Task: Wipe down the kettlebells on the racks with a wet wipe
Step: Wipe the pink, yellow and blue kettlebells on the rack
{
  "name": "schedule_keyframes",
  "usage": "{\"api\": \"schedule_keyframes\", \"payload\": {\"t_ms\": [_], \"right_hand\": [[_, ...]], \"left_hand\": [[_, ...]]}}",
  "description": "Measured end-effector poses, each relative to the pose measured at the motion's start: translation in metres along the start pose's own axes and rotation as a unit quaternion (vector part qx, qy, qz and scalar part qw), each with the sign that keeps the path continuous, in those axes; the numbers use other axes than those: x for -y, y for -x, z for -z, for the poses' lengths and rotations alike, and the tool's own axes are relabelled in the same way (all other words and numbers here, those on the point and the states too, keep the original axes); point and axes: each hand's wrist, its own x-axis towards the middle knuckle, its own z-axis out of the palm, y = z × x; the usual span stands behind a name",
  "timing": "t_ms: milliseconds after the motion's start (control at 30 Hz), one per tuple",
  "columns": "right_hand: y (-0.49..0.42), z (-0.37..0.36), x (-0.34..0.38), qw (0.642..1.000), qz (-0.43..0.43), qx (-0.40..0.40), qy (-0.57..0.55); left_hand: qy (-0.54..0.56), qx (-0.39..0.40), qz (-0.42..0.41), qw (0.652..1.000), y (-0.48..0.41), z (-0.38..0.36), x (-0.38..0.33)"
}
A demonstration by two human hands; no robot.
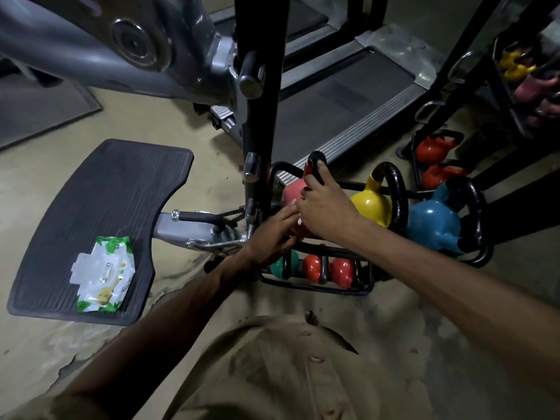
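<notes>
- Rack: low, black bars, on the floor ahead of you. The upper tier holds three bells in a row, left to right: pink kettlebell, yellow kettlebell, blue kettlebell
- The pink kettlebell sits at the left end, just beside the black upright. Its long axis runs from the body, nearer you, up and away to the black handle
- Right hand: this one is nearer the handle. Your fingers are curled over its top, and the palm lies over the body's right side
- Left hand: comes in from below-left with fingers stretched and close together. The pink body lies just beyond and above them. Their tips run under your right hand, so you cannot tell whether they pinch anything
- Pack of wipes: on the black pedal, well apart to your left
- White scrap between the two hands: judged to be the wipe, too small to confirm. The coming stroke likely depends on your left fingers reaching the body while your right hand steadies the handle
</notes>
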Motion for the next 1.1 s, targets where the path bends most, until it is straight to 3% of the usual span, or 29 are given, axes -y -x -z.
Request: {"api": "schedule_keyframes", "payload": {"t_ms": [67, 100, 200, 300, 400, 567, 600, 667, 767, 833, 867, 1100], "right_hand": [[-0.008, 0.004, 0.002, 0.997, 0.006, 0.071, 0.012], [-0.008, 0.002, 0.002, 0.998, 0.032, 0.059, 0.007], [0.005, -0.012, -0.006, 0.983, 0.129, -0.132, -0.015], [0.027, -0.029, -0.009, 0.965, 0.176, -0.193, 0.011], [0.045, -0.040, -0.001, 0.954, 0.118, -0.275, 0.011], [0.064, -0.066, 0.030, 0.923, -0.108, -0.325, -0.176], [0.066, -0.069, 0.039, 0.901, -0.167, -0.320, -0.242], [0.067, -0.070, 0.055, 0.822, -0.276, -0.309, -0.391], [0.063, -0.067, 0.061, 0.654, -0.375, -0.307, -0.580], [0.060, -0.063, 0.056, 0.532, -0.388, -0.280, -0.698], [0.058, -0.062, 0.050, 0.491, -0.383, -0.267, -0.735], [0.031, -0.064, 0.001, 0.352, -0.292, -0.065, -0.887]], "left_hand": [[0.002, -0.004, 0.006, 1.000, 0.002, -0.001, 0.000], [0.001, -0.005, 0.010, 1.000, 0.002, -0.001, 0.001], [0.000, -0.009, 0.013, 1.000, 0.002, -0.003, 0.002], [0.007, -0.002, 0.036, 0.999, 0.001, -0.005, 0.004], [-0.021, -0.002, 0.080, 0.997, 0.004, -0.007, 0.006], [-0.033, 0.009, 0.111, 0.993, 0.003, -0.006, 0.000], [-0.036, 0.011, 0.115, 0.993, 0.003, -0.006, 0.000], [-0.042, 0.015, 0.117, 0.992, 0.002, -0.006, 0.000], [-0.037, 0.015, 0.112, 0.993, 0.000, -0.005, 0.000], [-0.031, 0.015, 0.113, 0.993, 0.000, -0.005, -0.001], [-0.029, 0.015, 0.114, 0.993, 0.001, -0.004, -0.002], [-0.008, -0.020, 0.083, 0.996, -0.001, -0.005, -0.014]]}}
